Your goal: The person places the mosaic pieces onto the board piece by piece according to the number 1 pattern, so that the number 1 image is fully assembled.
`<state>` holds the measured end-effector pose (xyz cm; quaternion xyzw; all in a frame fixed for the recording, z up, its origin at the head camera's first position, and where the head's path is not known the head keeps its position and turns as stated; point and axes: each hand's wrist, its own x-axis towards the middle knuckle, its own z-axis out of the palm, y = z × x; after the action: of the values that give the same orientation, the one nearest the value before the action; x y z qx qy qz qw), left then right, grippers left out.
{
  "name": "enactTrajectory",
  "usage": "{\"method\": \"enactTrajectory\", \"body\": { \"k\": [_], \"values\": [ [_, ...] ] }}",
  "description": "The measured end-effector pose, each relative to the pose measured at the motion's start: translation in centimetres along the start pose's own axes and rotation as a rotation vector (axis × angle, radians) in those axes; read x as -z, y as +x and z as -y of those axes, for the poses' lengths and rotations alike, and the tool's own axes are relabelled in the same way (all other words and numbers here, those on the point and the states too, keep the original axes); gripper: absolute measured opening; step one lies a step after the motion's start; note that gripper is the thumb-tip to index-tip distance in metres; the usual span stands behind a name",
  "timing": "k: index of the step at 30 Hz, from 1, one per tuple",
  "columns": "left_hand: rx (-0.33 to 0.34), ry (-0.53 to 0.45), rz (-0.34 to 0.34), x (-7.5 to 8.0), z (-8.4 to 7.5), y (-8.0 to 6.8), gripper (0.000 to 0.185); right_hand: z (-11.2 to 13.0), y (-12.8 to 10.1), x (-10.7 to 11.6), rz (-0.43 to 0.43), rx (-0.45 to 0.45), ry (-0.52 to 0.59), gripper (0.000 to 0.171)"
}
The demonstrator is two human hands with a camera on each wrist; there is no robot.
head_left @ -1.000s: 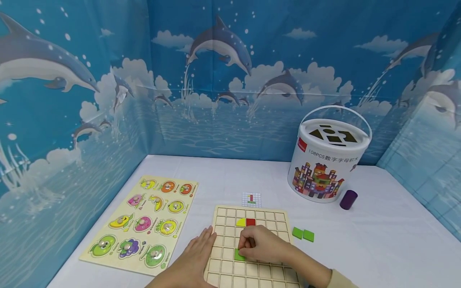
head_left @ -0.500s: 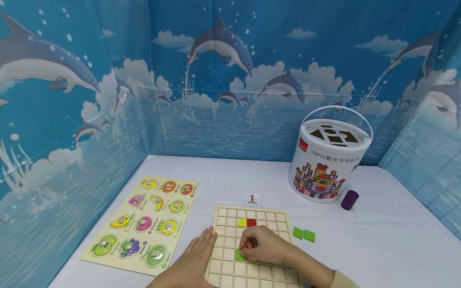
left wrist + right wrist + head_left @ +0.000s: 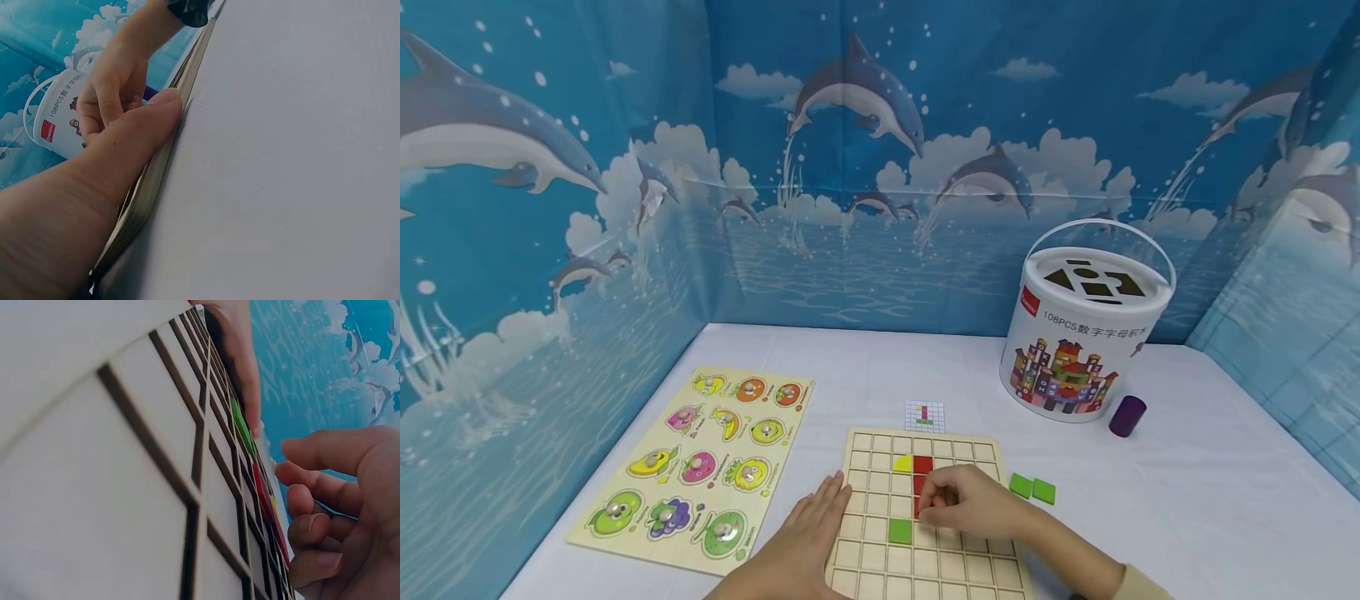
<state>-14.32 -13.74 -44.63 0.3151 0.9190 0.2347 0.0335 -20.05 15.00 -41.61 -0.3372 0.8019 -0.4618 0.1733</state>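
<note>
Wooden grid board (image 3: 880, 492) lies at the near table edge, its bottom cut off by the frame. Left hand (image 3: 801, 542) lies flat with straight fingers on the board's left rim, holding nothing. Right hand (image 3: 973, 502) sits over the board's middle, fingers curled, fingertips at the red tiles (image 3: 922, 475) in the centre column; whether it pinches a tile cannot be told, since the hand hides the lower tiles. Yellow piece (image 3: 902, 462) sits just left of the top red tile. Green tile (image 3: 900, 531) is seated in a cell left of the right hand, apart from it. Two loose green tiles (image 3: 1032, 488) lie on the table just right of the board. Small pattern card (image 3: 924, 415) lies behind the board. White bucket (image 3: 1078, 342) reads "108PCS" plus Chinese characters; purple cylinder (image 3: 1126, 416) stands beside it. Fruit puzzle (image 3: 696, 467) lies to the left. Open table (image 3: 1210, 508) far right.
</note>
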Motion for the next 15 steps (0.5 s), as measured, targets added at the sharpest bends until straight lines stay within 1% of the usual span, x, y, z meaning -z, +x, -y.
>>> {"method": "enactTrajectory", "body": {
  "k": [5,11,15],
  "values": [
    [0.002,-0.003,-0.003,0.0,-0.1,-0.1,0.129,-0.2,-0.6,1.0,-0.019,-0.006,0.003,0.005],
    [0.006,0.000,-0.003,0.0,-0.1,0.0,0.129,-0.4,-1.3,2.2,-0.035,-0.012,-0.062,0.005],
    [0.010,-0.003,-0.002,0.0,-0.1,0.0,0.129,-0.6,-1.7,3.0,-0.051,-0.038,-0.089,0.005]
  ]
}}
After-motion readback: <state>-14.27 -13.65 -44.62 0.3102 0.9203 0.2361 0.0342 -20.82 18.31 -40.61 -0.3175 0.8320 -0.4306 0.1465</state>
